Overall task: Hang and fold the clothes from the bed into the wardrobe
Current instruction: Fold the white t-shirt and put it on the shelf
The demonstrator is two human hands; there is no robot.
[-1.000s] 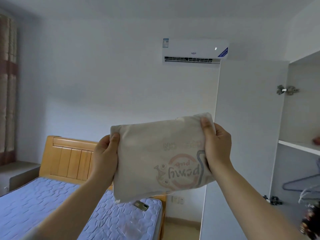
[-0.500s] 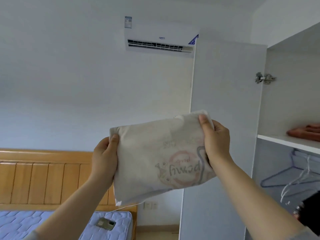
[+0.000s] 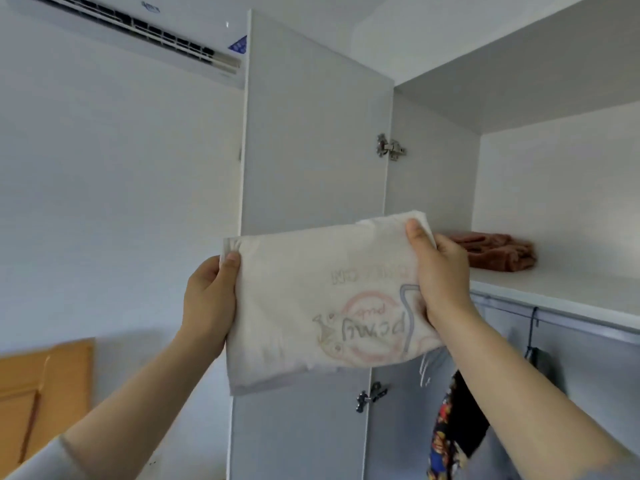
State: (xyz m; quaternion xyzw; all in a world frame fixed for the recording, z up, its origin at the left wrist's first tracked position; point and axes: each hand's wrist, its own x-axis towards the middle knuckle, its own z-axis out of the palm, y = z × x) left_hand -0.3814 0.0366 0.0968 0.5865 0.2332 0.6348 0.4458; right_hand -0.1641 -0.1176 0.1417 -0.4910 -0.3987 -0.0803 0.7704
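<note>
A white wardrobe shelf (image 3: 554, 289) bears one folded reddish-brown cloth (image 3: 498, 252) (slightly rumpled).

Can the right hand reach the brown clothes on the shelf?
Probably yes. The right hand is just beside the folded brown clothes, and the wardrobe door stands open, but it is busy holding the white folded shirt.

You've only got the one head cam here, so no second view shares anything. It's tilted up from your eye level, facing the open wardrobe door (image 3: 311, 140) and its upper shelf (image 3: 554, 289), pretty close in. Your hands sit mid-frame, the air conditioner (image 3: 138, 32) top left, the headboard (image 3: 45, 393) low left.
</note>
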